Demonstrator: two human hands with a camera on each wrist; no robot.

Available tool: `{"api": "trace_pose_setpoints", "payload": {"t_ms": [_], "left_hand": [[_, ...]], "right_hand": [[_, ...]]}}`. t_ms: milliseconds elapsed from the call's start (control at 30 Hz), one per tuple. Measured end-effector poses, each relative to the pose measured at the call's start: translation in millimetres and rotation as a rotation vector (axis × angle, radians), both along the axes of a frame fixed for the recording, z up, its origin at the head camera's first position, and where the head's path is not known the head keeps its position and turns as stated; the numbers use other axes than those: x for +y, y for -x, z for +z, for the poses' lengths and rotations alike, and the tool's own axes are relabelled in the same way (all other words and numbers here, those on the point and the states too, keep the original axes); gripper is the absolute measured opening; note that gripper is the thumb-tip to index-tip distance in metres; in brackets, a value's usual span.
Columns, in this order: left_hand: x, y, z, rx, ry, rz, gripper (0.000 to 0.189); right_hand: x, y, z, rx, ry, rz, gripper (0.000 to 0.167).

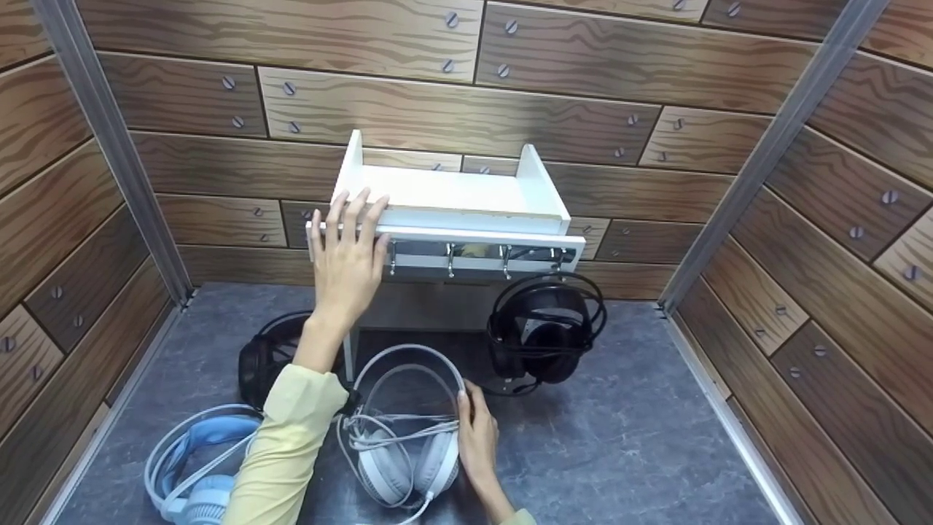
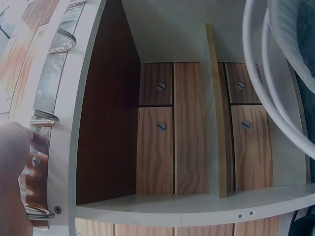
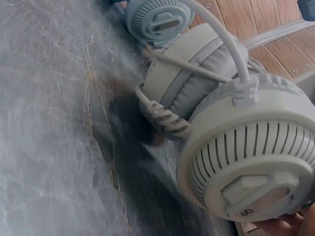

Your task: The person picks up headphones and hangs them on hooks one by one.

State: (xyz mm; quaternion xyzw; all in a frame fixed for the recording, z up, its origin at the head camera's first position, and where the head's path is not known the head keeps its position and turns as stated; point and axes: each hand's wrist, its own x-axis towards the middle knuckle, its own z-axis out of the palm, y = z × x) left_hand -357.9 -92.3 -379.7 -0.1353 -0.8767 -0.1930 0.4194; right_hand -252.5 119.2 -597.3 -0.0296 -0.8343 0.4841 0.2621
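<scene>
My right hand (image 1: 477,437) holds white headphones (image 1: 383,467) by the side of the headband, with the ear cups hanging low and the cable bundled across them. In the right wrist view, the ear cup (image 3: 246,162) hides most of that hand, leaving a few fingers (image 3: 280,227) at the lower right. My left hand (image 1: 346,266) rests on the front of a white shelf (image 1: 444,188), fingers straight and spread over its top edge. Below the edge runs a rail with several metal hooks (image 1: 450,260). A black headset (image 1: 547,328) hangs at the rightmost hook.
Light blue headphones (image 1: 208,499) lie on the grey floor (image 1: 619,437) at the lower left. Behind my left forearm is another black headset (image 1: 254,368), partly covered. Wood-pattern walls (image 1: 619,58) enclose the space at the back and both sides.
</scene>
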Motion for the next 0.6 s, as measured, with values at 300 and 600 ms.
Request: {"api": "trace_pose_setpoints", "payload": {"t_ms": [300, 600], "left_hand": [[-0.1, -1.1, -1.1, 0.008, 0.011, 0.001, 0.048], [-0.7, 0.2, -0.5, 0.008, 0.016, 0.008, 0.048]], "right_hand": [[10.9, -7.6, 10.9, 0.092, -0.021, -0.049, 0.024], [22.3, -10.6, 27.3, 0.162, -0.002, -0.064, 0.025]]}}
